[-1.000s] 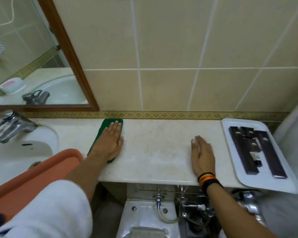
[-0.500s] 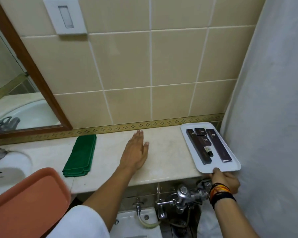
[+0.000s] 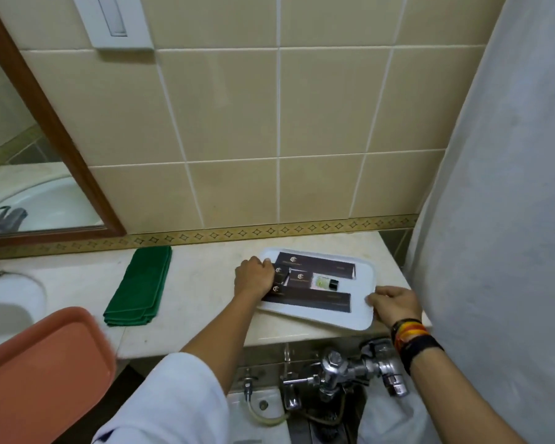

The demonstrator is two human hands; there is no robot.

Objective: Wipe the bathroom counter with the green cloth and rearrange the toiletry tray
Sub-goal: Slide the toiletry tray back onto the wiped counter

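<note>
The white toiletry tray lies crosswise on the marble counter, its front edge at the counter's lip. It carries dark brown boxes and a small clear bottle with a black cap. My left hand grips the tray's left end, fingers over the rim and onto the boxes. My right hand, with bands on the wrist, holds the tray's right front corner. The folded green cloth lies apart on the counter to the left, untouched.
An orange plastic tray sits at the lower left over the white sink. A white curtain hangs close on the right. Below the counter are chrome flush valves. A wood-framed mirror is on the left wall.
The tray has been turned from lengthwise to crosswise and shifted left. My left hand left the bare counter and took the tray's left end. The right hand stays on the tray.
</note>
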